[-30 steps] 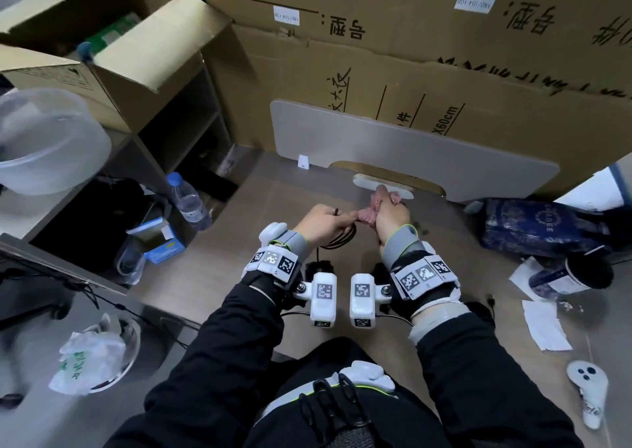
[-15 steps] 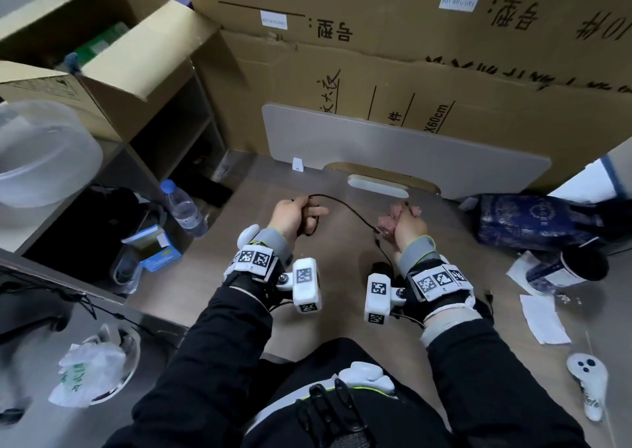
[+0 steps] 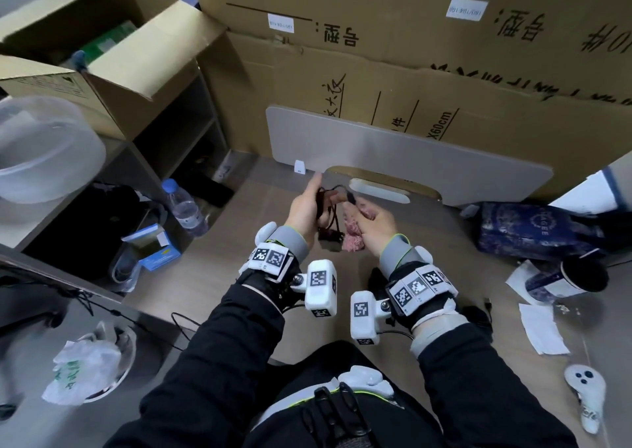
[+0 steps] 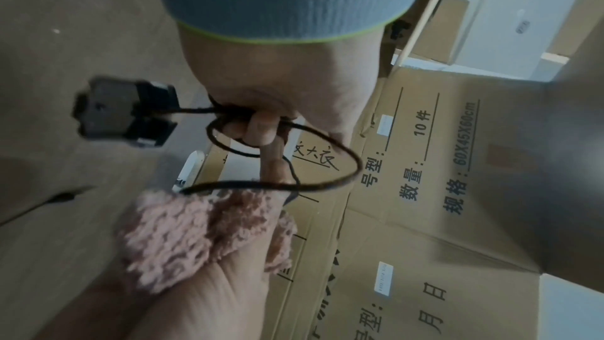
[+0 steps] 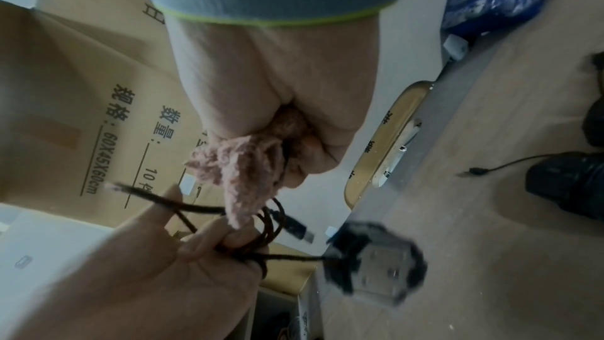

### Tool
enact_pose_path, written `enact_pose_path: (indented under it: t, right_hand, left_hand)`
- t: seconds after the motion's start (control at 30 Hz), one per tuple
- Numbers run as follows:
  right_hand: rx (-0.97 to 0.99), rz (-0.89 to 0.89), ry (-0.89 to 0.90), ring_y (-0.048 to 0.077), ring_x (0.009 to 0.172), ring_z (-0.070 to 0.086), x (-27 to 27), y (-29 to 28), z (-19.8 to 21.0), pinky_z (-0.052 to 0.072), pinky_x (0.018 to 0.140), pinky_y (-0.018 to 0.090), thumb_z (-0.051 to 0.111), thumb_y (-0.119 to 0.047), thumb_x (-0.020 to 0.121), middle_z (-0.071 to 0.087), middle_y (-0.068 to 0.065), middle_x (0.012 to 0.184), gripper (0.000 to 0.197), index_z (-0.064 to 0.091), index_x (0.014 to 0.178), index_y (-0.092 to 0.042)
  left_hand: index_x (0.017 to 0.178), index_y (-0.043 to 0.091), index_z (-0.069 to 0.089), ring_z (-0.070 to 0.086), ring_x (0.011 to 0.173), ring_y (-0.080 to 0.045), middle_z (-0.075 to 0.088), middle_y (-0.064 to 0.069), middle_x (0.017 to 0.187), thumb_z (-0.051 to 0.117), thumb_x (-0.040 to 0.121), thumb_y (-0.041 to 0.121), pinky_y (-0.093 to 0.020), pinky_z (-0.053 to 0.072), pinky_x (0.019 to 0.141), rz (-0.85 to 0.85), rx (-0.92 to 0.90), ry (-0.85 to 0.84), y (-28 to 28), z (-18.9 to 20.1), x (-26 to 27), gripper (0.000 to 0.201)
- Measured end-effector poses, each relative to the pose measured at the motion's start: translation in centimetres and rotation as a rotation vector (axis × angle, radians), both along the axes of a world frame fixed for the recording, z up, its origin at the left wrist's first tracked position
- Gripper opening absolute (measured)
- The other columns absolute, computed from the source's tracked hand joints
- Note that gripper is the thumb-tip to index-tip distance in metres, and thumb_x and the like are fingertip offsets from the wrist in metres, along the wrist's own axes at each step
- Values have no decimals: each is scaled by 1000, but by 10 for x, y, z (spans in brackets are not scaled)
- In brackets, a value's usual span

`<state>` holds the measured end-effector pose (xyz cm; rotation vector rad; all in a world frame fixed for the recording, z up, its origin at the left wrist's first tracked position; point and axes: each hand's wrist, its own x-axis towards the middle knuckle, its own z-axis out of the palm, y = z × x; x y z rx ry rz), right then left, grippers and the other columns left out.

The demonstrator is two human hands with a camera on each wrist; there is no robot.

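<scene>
Both hands are raised over the floor (image 3: 219,286), close together. The left hand (image 3: 304,208) has its fingers (image 4: 261,128) curled round several loose loops of a black braided cable (image 4: 326,182). The right hand (image 3: 374,223) is clenched on a pink fluffy cloth (image 3: 354,240), which bulges out below the fist and touches the loops. One right finger reaches up against the coil; whether it pinches the cable cannot be told.

The floor beneath and nearer than the hands is bare. Ahead, a white oblong piece (image 3: 379,191) lies just beyond the fingertips, at the foot of a grey board (image 3: 427,163) leaning on stacked cardboard boxes (image 3: 376,71), which closes that side. To the left, a water bottle (image 3: 186,208) and a blue carton (image 3: 154,249) stand by a shelf unit (image 3: 205,129). To the right, a blue patterned bag (image 3: 533,232), a dark-lidded cup (image 3: 571,280) and paper sheets (image 3: 543,331) lie well apart from the hands.

A small black device (image 4: 121,113) dangles from the cable below the hands, too blurred to identify. A USB plug (image 5: 295,228) hangs among the loops. The cable inside the left fist is hidden.
</scene>
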<state>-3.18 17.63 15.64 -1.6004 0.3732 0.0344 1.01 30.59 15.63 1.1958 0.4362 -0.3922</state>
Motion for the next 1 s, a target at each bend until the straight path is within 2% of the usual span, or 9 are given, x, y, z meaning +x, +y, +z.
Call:
enact_pose_path:
  t: [0.07,0.17,0.3,0.43,0.53,0.63,0.7,0.8,1.0]
  right_hand:
    - [-29,74,4,5,77,66,-1,2,-3,54,76,22,70,-18,89,72,4,97,24,70,112,-10]
    - [-90,107,15,6,74,64,0,1,-6,53,77,26,67,-19,92,71,5,93,22,70,111,-8]
    - [273,-33,53,17,46,58,-4,-5,2,54,51,30,51,-32,101,64,11,66,28,64,92,-10]
    - [405,-464,177,25,88,65,10,-10,0,55,88,41,53,-42,98,67,13,112,37,59,93,-6]
    - [591,-406,121,29,96,64,16,-7,3,50,99,49,54,-36,98,66,18,117,27,63,96,-10]
    - [687,-165,159,27,92,64,15,-4,7,58,74,31,50,-38,96,63,22,126,51,60,126,1]
    - [646,-76,197,25,86,64,13,-3,10,55,64,28,45,-34,97,64,22,120,49,59,125,4]
    - [456,12,191,19,74,61,7,0,10,55,60,27,49,-8,97,64,17,95,17,63,105,-2]
    - [-8,115,129,18,79,68,-1,-8,-1,56,72,20,71,-2,85,72,14,94,19,68,103,0]
  left_hand:
    - [91,0,75,57,62,-24,68,-15,96,77,77,56,-30,48,66,-69,68,-11,0,-3,-1,58]
    - [102,-5,75,71,85,-23,77,-16,98,76,87,18,-37,57,89,-52,28,-133,1,-15,-4,28]
    - [100,-2,74,68,68,-2,77,0,82,70,91,8,-13,49,67,2,43,-189,9,-16,-3,14]
    - [106,-6,71,62,59,-3,77,0,81,70,93,13,-13,42,56,7,62,-181,10,-18,-4,24]
    - [93,1,73,61,59,-5,74,-4,80,76,88,11,-17,43,57,22,101,-154,5,-19,-6,12]
    - [85,6,71,63,59,-14,70,-4,73,76,87,8,-29,55,56,14,97,-154,0,-14,-7,6]
    - [89,4,72,65,65,-21,72,-9,78,78,86,9,-39,56,67,15,100,-167,-2,-13,-6,8]
    - [101,-5,70,68,65,-16,74,-16,91,74,88,5,-31,59,64,17,54,-151,-2,-12,-7,17]
    - [90,4,69,69,81,-22,73,-14,88,80,81,2,-30,59,78,-104,116,-219,-8,-11,-10,14]
